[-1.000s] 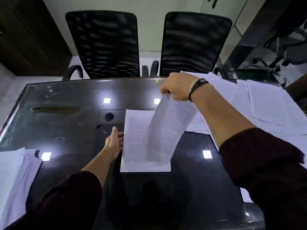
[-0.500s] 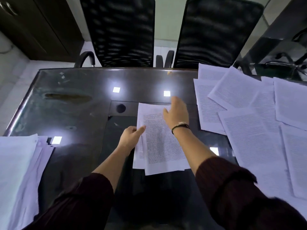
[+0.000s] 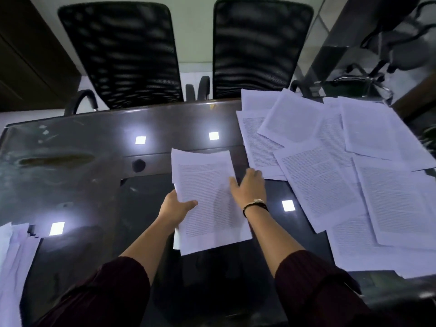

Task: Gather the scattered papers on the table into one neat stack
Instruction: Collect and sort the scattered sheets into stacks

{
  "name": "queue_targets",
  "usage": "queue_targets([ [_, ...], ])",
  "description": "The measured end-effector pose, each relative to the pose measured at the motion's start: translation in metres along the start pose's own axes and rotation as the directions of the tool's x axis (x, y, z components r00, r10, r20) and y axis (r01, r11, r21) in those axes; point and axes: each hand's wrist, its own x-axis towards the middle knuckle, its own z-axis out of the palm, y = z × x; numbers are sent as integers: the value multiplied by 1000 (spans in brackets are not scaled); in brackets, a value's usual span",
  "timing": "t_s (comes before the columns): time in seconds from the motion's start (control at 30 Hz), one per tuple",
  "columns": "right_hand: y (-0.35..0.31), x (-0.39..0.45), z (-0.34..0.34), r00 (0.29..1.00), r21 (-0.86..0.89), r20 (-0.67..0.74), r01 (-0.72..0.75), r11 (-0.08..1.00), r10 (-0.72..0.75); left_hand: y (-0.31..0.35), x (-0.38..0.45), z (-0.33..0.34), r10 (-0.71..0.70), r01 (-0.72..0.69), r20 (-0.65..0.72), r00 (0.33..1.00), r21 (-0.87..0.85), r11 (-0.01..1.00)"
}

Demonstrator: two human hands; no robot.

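— What do we hold at this moment?

— Our left hand [image 3: 177,207] grips the left edge of the small stack [image 3: 207,199] in the middle of the table [image 3: 77,161]. The thumb lies on top of the upper sheet and the fingers go under the edge. Our right hand [image 3: 250,185] rests flat against the right edge of the same stack, with the fingers straight and relaxed, so it grips nothing.

— Is the stack neat?

— Not fully. The upper sheet sits a little turned against the sheets below it, and their corners show at the far left and at the near left.

— And where are the other papers?

— The scattered papers [image 3: 335,175] lie on the right side of the table, overlapping each other at different angles. The nearest of them is just beside our right hand. Another pile of papers [image 3: 14,260] lies at the left near corner, partly cut by the edge of the view.

— What else do we see?

— A dark bracelet [image 3: 256,205] on our right wrist, dark sleeves [image 3: 313,284] on both arms, and two black mesh chairs [image 3: 122,50] behind the far side of the table.
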Motion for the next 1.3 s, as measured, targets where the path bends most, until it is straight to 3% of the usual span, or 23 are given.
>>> queue_targets([
  [0.07,35,12,-24,982,-102,-183,-65,993,45,4,1,7,-5,3,-20,1000,-73,997],
  [0.1,53,18,-35,975,-169,-195,-140,976,106,10,2,11,-3,-1,-35,999,-112,994],
  [0.2,89,28,-52,956,-306,-65,-293,906,287,26,10,19,6,-17,-54,998,-205,979],
  [0.37,116,43,-69,991,-442,-51,-132,887,122,47,29,41,1,-4,-13,1000,-232,973],
  [0.53,115,53,-81,994,-488,-41,-109,866,103,56,45,49,-20,20,6,1000,-157,987],
  [0.63,97,54,-87,995,-392,-72,-90,916,67,64,50,47,7,-7,-2,1000,-96,995],
  [0.73,47,54,-84,991,-258,-92,69,964,-96,74,57,45,50,-50,-17,999,-48,998],
  [0.87,-24,44,-48,929,-64,115,361,930,-353,79,59,48,-7,7,2,1000,-149,989],
  [0.97,-32,54,-32,929,20,180,326,945,-324,81,62,48,-57,65,41,998,-222,973],
  [1.03,-19,66,-24,947,-21,216,250,968,-239,82,64,46,12,6,82,997,-217,976],
  [1.13,-7,69,-12,878,-5,411,273,962,-247,83,67,49,108,-98,81,991,-120,988],
  [1.2,1,77,-18,919,72,299,248,966,-258,83,73,54,85,-82,46,995,-67,994],
  [1.27,15,100,-38,989,36,50,141,989,-143,84,81,57,44,-42,29,999,-72,997],
  [1.3,25,113,-48,998,-13,-9,69,998,-69,84,83,56,33,-31,23,999,-80,996],
])
